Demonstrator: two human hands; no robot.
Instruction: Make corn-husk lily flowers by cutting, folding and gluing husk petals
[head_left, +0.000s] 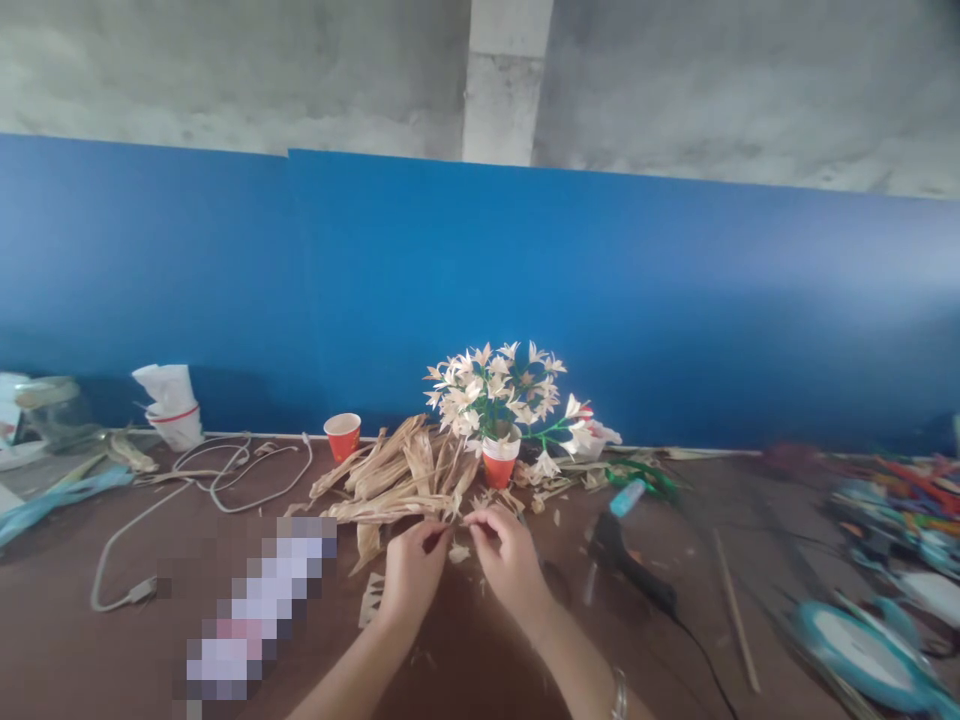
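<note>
My left hand (415, 568) and my right hand (511, 562) are raised close together over the table, thumbs and fingertips pinched. Whatever is between the fingers is too small and blurred to name; a thin pale bit shows there. Just beyond the hands lies a heap of dried corn husks (401, 478). Behind my right hand, a red and white paper cup (499, 465) holds a bunch of pale husk-like flowers (487, 385) on green stems. A pale scrap (459, 553) lies between my wrists. Beside my left wrist is a cut piece with a zigzag edge (370, 600).
To the right lie a black glue gun (637, 565) with a cord, a thin stick (736, 610) and a turquoise ribbon roll (862, 650). On the left are a white cable (135, 530), a blurred-out long object (259, 610) and another paper cup (343, 440). A blue partition (412, 280) stands behind.
</note>
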